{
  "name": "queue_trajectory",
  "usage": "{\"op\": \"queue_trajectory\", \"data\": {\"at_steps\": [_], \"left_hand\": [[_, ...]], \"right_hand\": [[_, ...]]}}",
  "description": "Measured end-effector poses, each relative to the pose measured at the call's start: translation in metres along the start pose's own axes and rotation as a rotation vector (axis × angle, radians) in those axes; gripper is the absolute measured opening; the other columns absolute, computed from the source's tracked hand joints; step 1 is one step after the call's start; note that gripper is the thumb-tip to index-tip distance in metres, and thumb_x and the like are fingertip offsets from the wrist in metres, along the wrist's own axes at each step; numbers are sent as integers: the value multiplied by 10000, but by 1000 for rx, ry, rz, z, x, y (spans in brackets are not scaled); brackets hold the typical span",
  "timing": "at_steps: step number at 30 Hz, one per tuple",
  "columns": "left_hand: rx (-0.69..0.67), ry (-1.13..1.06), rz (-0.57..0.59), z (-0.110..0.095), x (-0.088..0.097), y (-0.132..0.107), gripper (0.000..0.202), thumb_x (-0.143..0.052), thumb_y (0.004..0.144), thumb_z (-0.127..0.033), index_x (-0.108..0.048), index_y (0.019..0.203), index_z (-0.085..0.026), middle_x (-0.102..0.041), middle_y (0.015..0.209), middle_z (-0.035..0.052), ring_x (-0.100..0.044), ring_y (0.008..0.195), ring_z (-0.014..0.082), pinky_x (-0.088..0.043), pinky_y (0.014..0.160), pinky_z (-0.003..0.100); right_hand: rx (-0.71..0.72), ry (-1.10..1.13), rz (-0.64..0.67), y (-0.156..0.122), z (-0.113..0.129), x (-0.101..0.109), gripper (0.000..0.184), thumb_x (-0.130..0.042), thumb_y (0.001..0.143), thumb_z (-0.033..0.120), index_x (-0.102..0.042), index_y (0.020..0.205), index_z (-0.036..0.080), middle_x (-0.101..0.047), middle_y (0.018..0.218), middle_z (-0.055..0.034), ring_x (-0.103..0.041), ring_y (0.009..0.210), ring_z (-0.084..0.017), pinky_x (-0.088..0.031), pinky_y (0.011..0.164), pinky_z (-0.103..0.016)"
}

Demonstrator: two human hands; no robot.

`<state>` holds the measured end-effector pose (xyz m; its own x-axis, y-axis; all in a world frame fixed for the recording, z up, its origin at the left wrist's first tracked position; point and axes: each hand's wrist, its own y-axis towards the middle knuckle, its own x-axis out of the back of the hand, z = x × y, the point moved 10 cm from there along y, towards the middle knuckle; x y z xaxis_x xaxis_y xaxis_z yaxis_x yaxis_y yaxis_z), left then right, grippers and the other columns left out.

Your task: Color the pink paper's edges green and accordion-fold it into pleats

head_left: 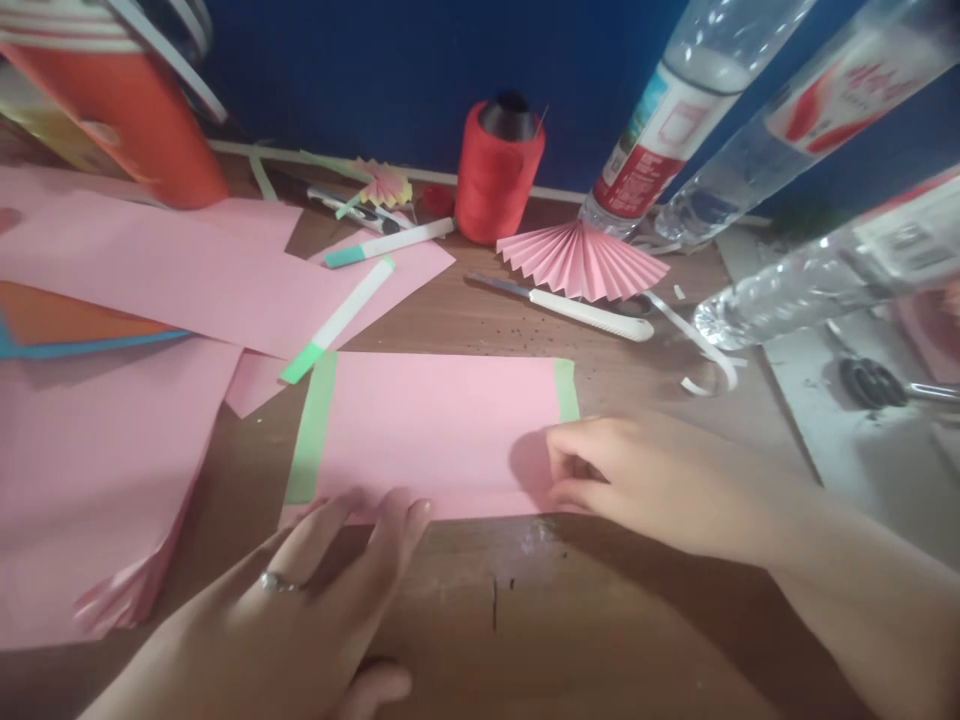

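Observation:
A pink paper rectangle point(435, 425) with green strips along its left and right ends lies flat on the brown table point(525, 620). My left hand point(300, 610), a ring on one finger, rests with its fingers stretched out, the tips on the sheet's near edge. My right hand point(645, 480) lies at the sheet's near right corner. Its fingers are curled in and pinch the paper's edge.
A folded pink paper fan point(581, 258), a white craft knife point(577, 308), a red thread spool point(497, 170) and green-tipped markers point(390, 242) lie behind the sheet. Clear plastic bottles point(675, 120) lean at the right. Pink paper sheets point(97, 470) cover the left. Scissors point(874, 383) lie far right.

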<state>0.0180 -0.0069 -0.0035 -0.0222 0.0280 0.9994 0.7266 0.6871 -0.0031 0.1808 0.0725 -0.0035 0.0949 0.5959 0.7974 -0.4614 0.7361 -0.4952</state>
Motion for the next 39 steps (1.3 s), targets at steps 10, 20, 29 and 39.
{"op": "queue_trajectory", "data": {"at_steps": [10,20,29,39], "left_hand": [[-64,54,32,-12,17,23,390,-480,866,-394,-580,1146,-141,-578,1135,132,-511,1080,310,-464,820,406],[30,219,123,-27,19,21,551,-476,876,-399,-364,1376,-196,-545,1194,130,-519,1016,312,-493,716,400],[88,122,72,-23,23,16,592,-441,870,-480,-355,1379,-191,-489,1291,133,-456,1137,326,-445,881,453],[117,76,70,-14,23,7,552,-422,884,-418,-326,1391,-222,-464,1340,104,-440,1184,289,-476,841,396]], "right_hand": [[81,-332,-186,-8,19,10,19,-584,809,204,-577,807,186,-626,726,3,-548,629,-147,-212,499,-250],[600,-497,-257,-33,71,-14,484,-396,890,127,-475,1313,350,-590,909,-19,-527,734,-139,-318,594,-244],[602,-556,-343,-31,74,-28,555,-414,836,157,-418,1368,314,-588,919,-49,-515,822,-195,-368,655,-292],[493,-490,-396,-51,25,-14,484,-491,826,163,-534,1276,337,-542,945,-48,-460,876,-186,-350,785,-321]]}}
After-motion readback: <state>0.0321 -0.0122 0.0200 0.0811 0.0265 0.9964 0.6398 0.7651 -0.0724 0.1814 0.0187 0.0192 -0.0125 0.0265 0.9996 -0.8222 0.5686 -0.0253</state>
